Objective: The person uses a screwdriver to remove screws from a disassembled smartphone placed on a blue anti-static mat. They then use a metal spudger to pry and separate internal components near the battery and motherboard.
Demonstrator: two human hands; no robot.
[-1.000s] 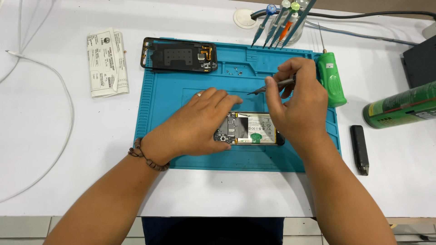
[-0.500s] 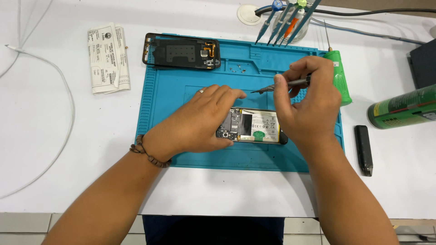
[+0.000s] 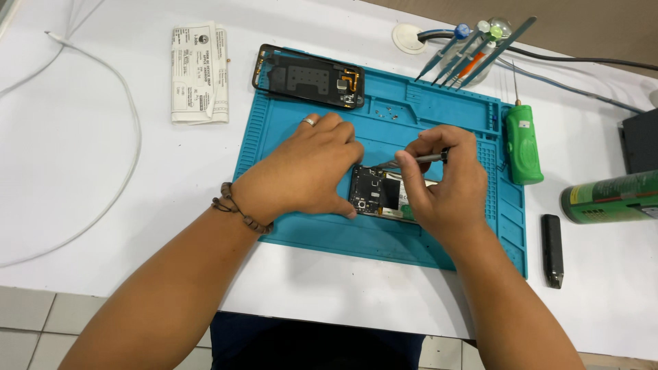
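Right hand (image 3: 449, 185) lower than half second ago; tool tip now at opened phone (image 3: 384, 195) top edge. Phone flat on blue mat (image 3: 301, 226), centre, circuit board exposed. Right hand fingers closed around thin metal tool (image 3: 418, 159). Left hand (image 3: 308, 171) palm down, fingers curled, pressing phone's left end. Removed back cover (image 3: 308, 75) at mat's far left corner. Green tool (image 3: 523, 144) right of mat on worktop (image 3: 82, 205).

1 head view, looking steeply down, close over blue mat (image 3: 308, 226) on table (image 3: 89, 226).
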